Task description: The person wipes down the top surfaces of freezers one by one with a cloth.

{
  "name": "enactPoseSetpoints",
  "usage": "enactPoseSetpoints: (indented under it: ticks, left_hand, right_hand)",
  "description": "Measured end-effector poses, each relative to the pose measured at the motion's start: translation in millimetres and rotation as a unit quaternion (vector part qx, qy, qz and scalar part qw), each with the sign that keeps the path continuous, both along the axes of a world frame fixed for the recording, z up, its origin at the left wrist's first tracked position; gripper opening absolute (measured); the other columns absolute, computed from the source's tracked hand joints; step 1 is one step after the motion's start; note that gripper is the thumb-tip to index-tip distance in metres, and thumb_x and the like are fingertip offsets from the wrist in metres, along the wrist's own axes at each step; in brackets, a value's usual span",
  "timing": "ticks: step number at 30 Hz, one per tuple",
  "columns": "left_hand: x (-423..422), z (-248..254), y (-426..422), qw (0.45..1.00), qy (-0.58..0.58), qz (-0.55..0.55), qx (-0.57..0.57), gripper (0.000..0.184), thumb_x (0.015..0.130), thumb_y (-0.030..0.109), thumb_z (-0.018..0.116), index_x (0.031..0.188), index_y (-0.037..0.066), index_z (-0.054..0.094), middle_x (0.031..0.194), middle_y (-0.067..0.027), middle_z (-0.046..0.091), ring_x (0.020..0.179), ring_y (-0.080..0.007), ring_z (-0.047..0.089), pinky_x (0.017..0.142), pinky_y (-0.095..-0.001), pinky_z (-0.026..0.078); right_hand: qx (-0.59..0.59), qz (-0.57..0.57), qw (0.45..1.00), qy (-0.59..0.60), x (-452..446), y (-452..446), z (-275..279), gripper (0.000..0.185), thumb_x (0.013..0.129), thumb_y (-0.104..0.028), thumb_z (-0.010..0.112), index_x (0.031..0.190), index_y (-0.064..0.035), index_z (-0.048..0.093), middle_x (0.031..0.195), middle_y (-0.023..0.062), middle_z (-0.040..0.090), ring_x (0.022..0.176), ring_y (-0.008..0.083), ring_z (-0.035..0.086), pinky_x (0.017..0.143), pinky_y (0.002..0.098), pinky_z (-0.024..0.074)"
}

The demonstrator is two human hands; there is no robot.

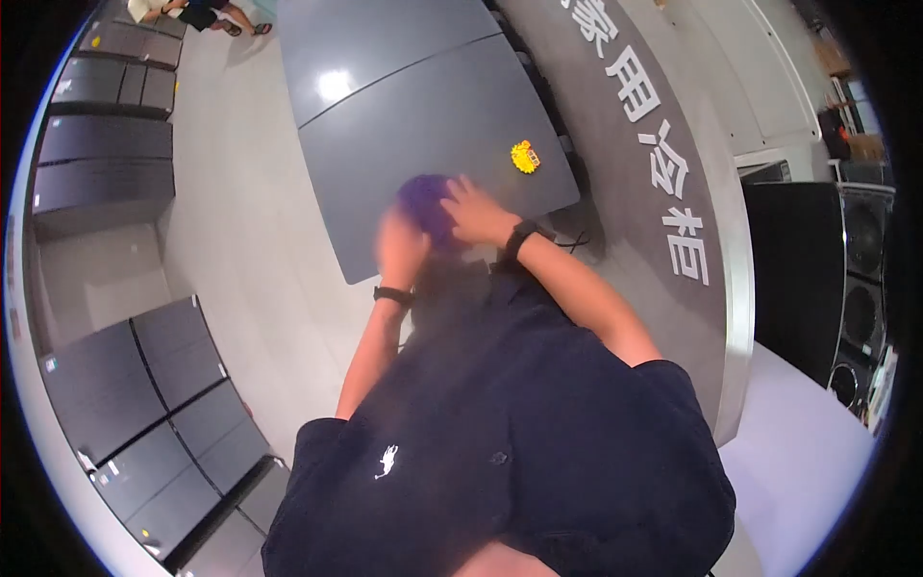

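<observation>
Grip, left hand (400,248): smeared by a blurred patch in the view; the hand is at the left side of a purple cloth-like piece (427,202), and I cannot tell whether its fingers are closed on it. Grip, right hand (480,217): fingers extended and parted, lying over the right side of the same piece, not clenched. Material of the piece is uncertain; its lower part is hazy.

Position: the purple piece is between the two hands, over the near part of a broad grey surface (413,125). A dark wristband (392,295) is on the left wrist; a black watch-like band (522,238) is on the right.

Grey surface: smooth, crossed by one dark seam; a bright glare spot (335,86) shows beyond the seam. A yellow decal (525,157) is on the near section, ahead and to the right of the right hand, apart from it.

Near side: wearer's dark shirt (586,442), short-sleeved, with a small white emblem (386,462) on the chest.

Right of the surface: dark grey sign panel (630,135) with large white Chinese characters; farther right, a black cabinet (790,269).

Left: pale floor (231,173), then grey multi-door units (91,385) along the side. Upper left: another person (202,13), partly cut off by the frame edge, well apart from the hands.
</observation>
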State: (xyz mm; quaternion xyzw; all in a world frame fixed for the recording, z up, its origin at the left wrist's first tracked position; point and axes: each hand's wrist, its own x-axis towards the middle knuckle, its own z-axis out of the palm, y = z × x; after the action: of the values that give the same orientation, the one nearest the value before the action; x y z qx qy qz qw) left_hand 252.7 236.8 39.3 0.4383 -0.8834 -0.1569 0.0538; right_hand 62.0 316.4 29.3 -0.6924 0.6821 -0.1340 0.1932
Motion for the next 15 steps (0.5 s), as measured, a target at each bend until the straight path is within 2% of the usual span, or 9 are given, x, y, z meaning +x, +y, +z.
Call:
enactPoseSetpoints:
  ticks: [2, 3, 6, 7, 10, 11, 14, 15]
  left_hand:
    - [-5.8, 2.7, 3.7, 0.999, 0.025, 0.004, 0.019, 0.034, 0.079, 0.022, 0.058, 0.103, -0.002, 0.062, 0.136, -0.0222, 0.050, 0.126, -0.0418, 0.044, 0.100, -0.0503, 0.043]
    - [-9.9, 14.6, 6.8, 0.999, 0.032, -0.005, 0.016, 0.033, 0.079, 0.021, 0.057, 0.104, -0.001, 0.062, 0.128, -0.0208, 0.054, 0.122, -0.0401, 0.047, 0.097, -0.0501, 0.044]
    - [-20.3, 32.6, 7.8, 0.995, -0.013, 0.059, 0.085, 0.033, 0.079, 0.018, 0.057, 0.107, 0.001, 0.061, 0.121, -0.0196, 0.056, 0.117, -0.0400, 0.050, 0.095, -0.0495, 0.045]
    - [-18.2, 26.2, 8.1, 0.995, 0.029, 0.070, 0.062, 0.036, 0.077, 0.017, 0.059, 0.109, 0.001, 0.058, 0.115, -0.0205, 0.057, 0.109, -0.0401, 0.053, 0.093, -0.0481, 0.046]
    - [-17.5, 13.1, 1.9, 0.980, 0.134, 0.121, 0.089, 0.040, 0.073, 0.018, 0.062, 0.109, 0.000, 0.057, 0.110, -0.0226, 0.058, 0.103, -0.0398, 0.056, 0.090, -0.0468, 0.047]
    - [-16.3, 11.7, 0.2, 0.980, 0.129, 0.118, 0.095, 0.042, 0.072, 0.018, 0.064, 0.109, 0.000, 0.057, 0.108, -0.0232, 0.058, 0.101, -0.0396, 0.057, 0.089, -0.0462, 0.047]
    - [-13.8, 22.9, -8.5, 0.977, 0.086, 0.072, 0.184, 0.044, 0.069, 0.019, 0.067, 0.107, 0.000, 0.056, 0.104, -0.0237, 0.059, 0.100, -0.0394, 0.057, 0.088, -0.0460, 0.046]
    - [-16.5, 26.1, -10.2, 0.971, 0.066, 0.052, 0.223, 0.044, 0.069, 0.019, 0.067, 0.107, -0.001, 0.056, 0.103, -0.0238, 0.059, 0.100, -0.0394, 0.057, 0.088, -0.0461, 0.046]
  right_hand:
    - [-0.029, 0.014, 0.999, -0.013, -4.5, 11.3, -10.0, 0.060, 0.078, -0.026, 0.068, 0.132, -0.0053, 0.053, 0.146, 0.0250, 0.038, 0.137, 0.0437, 0.034, 0.108, 0.0508, 0.0365]
    - [-0.029, 0.014, 0.999, -0.029, -5.9, 15.8, -8.7, 0.059, 0.077, -0.023, 0.068, 0.132, -0.0056, 0.052, 0.147, 0.0240, 0.037, 0.137, 0.0431, 0.033, 0.109, 0.0502, 0.0364]
    - [-0.032, 0.018, 0.999, -0.040, -14.5, 15.5, -3.1, 0.058, 0.075, -0.014, 0.070, 0.130, -0.0067, 0.053, 0.147, 0.0213, 0.037, 0.139, 0.0417, 0.031, 0.110, 0.0487, 0.0362]
    - [-0.030, 0.016, 0.999, -0.024, -14.5, 11.5, -2.6, 0.057, 0.075, -0.012, 0.070, 0.129, -0.0071, 0.053, 0.147, 0.0208, 0.038, 0.139, 0.0416, 0.031, 0.110, 0.0483, 0.0363]
    - [-0.034, -0.019, 0.999, -0.006, -10.7, -2.1, 4.5, 0.055, 0.073, -0.008, 0.070, 0.126, -0.0083, 0.055, 0.145, 0.0182, 0.041, 0.137, 0.0401, 0.035, 0.108, 0.0456, 0.0386]
    - [-0.035, -0.036, 0.999, -0.005, -10.6, -5.8, 5.2, 0.054, 0.072, -0.006, 0.070, 0.124, -0.0086, 0.056, 0.144, 0.0172, 0.043, 0.136, 0.0394, 0.037, 0.107, 0.0445, 0.0397]
    - [-0.131, -0.051, 0.990, 0.015, -16.5, -7.3, -6.3, 0.043, 0.072, -0.007, 0.068, 0.114, -0.0094, 0.060, 0.129, 0.0127, 0.055, 0.123, 0.0342, 0.049, 0.097, 0.0424, 0.0460]
    - [-0.106, -0.037, 0.994, 0.011, -25.3, 0.8, -5.6, 0.039, 0.072, -0.007, 0.067, 0.111, -0.0101, 0.060, 0.121, 0.0114, 0.057, 0.117, 0.0328, 0.051, 0.093, 0.0425, 0.0466]
